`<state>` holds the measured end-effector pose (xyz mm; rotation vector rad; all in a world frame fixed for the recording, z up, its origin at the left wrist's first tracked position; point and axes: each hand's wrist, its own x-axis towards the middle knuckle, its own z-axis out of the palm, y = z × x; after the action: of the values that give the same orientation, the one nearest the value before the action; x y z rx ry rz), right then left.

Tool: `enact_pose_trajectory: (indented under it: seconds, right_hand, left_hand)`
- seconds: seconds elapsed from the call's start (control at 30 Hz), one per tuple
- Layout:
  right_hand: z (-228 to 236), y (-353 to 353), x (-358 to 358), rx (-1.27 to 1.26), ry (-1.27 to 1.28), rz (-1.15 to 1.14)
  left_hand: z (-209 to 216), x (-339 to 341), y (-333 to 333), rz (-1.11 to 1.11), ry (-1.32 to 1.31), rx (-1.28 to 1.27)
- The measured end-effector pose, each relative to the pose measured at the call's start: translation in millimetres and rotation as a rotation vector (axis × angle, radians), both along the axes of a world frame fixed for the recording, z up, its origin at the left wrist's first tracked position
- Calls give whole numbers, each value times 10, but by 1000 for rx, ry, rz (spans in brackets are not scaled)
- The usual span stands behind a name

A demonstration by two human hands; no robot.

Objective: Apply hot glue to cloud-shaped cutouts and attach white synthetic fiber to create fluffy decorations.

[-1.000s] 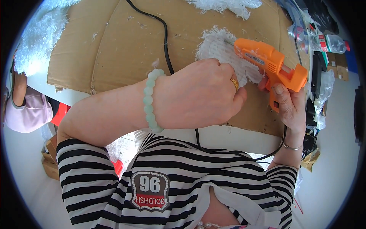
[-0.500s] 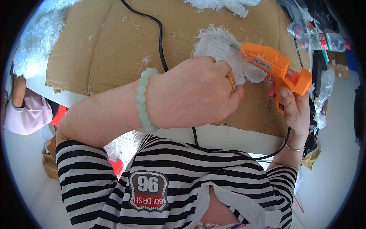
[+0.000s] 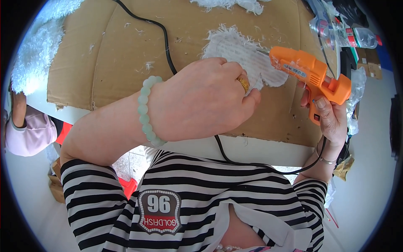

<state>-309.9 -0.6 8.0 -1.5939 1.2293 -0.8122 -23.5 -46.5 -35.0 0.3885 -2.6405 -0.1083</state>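
My right hand (image 3: 331, 117) grips the handle of an orange hot glue gun (image 3: 302, 65), thumb along its side. The metal nozzle points left, over the right part of a white fluffy fabric piece (image 3: 245, 56) with frayed edges. That piece lies on a cardboard sheet (image 3: 130, 54), its pale backing up. My left hand (image 3: 205, 98), with a gold ring and a pale green bead bracelet on it, is closed at the fabric's near left edge. Its curled fingertips are hidden under the hand, so what they hold does not show.
A black cord (image 3: 164, 38) crosses the cardboard and runs past my left hand; a cord also hangs from the glue gun. White plush fabric (image 3: 40, 54) lies at the left, more plush (image 3: 228, 3) at the far edge. A plastic bottle (image 3: 364, 38) lies far right.
The glue gun has moved right relative to the fabric, so its nozzle sits nearer the right edge. The whole view has shifted slightly; my left hand stays at the same part of the fabric.
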Motion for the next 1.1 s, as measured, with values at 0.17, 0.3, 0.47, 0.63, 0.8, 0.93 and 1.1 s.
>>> enact_pose_trajectory:
  seconds: [0.17,0.3,0.47,0.63,0.8,0.93,1.1]
  right_hand:
    - [-59,17,41,19,-6,-26]
    - [-60,-22,9,10,89,-37]
    - [-91,-26,53,25,100,-38]
    - [-81,-9,66,-13,32,-18]
    - [-150,-53,138,2,60,-24]
    - [-116,-88,235,27,90,-16]
    - [-192,-96,308,-6,19,-19]
  left_hand:
    - [55,3,-39,-23,-75,22]
    - [43,16,-37,-20,-53,52]
    - [50,22,-47,-21,-60,53]
    - [39,23,-41,-15,-55,44]
    - [31,27,-36,-14,-55,57]
    - [45,34,-37,-11,-63,56]
    - [61,23,-45,-15,-80,47]
